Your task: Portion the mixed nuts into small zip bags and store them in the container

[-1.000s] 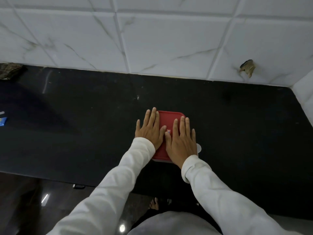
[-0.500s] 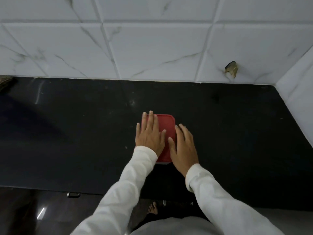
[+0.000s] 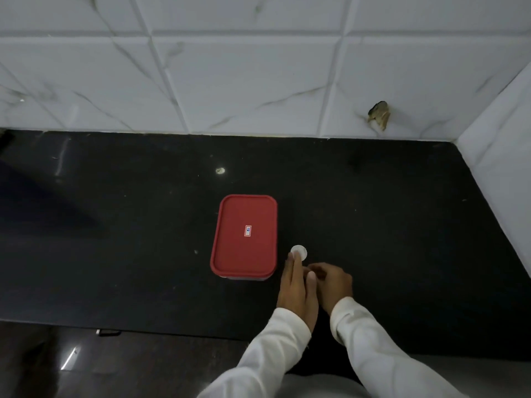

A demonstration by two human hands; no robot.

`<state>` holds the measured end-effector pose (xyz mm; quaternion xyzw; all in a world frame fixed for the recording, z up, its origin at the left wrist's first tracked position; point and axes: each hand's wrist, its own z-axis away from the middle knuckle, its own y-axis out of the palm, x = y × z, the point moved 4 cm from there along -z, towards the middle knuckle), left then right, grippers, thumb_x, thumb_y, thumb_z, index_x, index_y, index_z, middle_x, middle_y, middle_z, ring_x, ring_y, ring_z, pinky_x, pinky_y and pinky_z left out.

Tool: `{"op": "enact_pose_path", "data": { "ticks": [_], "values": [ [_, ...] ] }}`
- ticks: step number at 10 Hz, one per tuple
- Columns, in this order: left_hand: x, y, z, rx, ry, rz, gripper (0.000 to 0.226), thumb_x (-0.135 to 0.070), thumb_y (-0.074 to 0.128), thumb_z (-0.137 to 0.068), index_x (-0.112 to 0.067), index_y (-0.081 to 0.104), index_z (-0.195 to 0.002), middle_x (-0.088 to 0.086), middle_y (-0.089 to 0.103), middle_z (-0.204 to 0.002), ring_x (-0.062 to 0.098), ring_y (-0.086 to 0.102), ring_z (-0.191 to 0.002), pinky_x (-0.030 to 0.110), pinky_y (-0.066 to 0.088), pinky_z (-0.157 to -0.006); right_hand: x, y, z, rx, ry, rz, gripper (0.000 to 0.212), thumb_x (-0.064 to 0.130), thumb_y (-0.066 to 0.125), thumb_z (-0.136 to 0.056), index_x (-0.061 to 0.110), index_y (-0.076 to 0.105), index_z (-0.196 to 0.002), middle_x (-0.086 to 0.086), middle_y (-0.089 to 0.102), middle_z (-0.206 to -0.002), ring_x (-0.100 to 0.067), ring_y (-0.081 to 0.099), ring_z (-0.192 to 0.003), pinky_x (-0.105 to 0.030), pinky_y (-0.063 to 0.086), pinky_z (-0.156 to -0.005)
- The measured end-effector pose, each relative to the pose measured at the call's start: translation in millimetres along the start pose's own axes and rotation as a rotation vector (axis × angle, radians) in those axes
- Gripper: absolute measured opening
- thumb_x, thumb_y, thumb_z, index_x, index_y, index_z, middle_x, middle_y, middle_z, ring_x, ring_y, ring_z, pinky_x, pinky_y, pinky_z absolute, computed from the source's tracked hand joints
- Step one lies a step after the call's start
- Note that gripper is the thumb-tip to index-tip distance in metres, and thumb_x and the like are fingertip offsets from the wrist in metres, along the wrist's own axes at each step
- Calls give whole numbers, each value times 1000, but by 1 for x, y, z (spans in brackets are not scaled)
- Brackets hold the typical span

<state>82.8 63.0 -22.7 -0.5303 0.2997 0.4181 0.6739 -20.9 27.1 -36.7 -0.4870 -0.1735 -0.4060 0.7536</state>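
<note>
Left hand [image 3: 297,288] now off lid [image 3: 244,235], over half-hidden disc [image 3: 300,250]

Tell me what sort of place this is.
Most likely a home kitchen. A polished black stone countertop runs back to a wall of white marble-look tiles, and a rectangular plastic food container with a red lid stands on that countertop.
</note>
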Motion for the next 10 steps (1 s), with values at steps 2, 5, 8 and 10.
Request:
{"op": "enact_pose_path", "data": {
  "ticks": [2,5,8,10],
  "values": [
    [10,6,-10,61,-227,146,55,-34,31,-107,-24,13,-158,6,20,-162,17,18,-150,26,16,-119,3,4,-5,56,-29,-10,19,23,62,-93,17,70,-109,6,68,-93,-8,63,-85,-14,46,-73],
    [-12,6,-43,60,-262,290,48,-30,40,-105,-24,34,-152,-3,36,-158,13,31,-145,31,24,-120,28,-16,-34,16,-49,-19,17,17,58,-92,21,74,-91,5,70,-82,-11,66,-77,-24,54,-72],
    [-17,11,-60,49,-238,123,49,-27,33,-107,-15,30,-154,1,25,-162,16,21,-149,23,13,-116,32,-13,-56,12,-19,-60,26,15,55,-91,11,73,-72,-6,68,-70,-21,66,-70,-28,54,-66],
    [-25,6,-58,-29,-114,47,53,-28,32,-107,-14,19,-157,-1,12,-165,13,9,-152,19,6,-119,33,-31,-50,-35,-93,15,17,25,57,-95,19,72,-101,3,69,-91,-10,63,-81,-17,46,-71]
  ]
}}
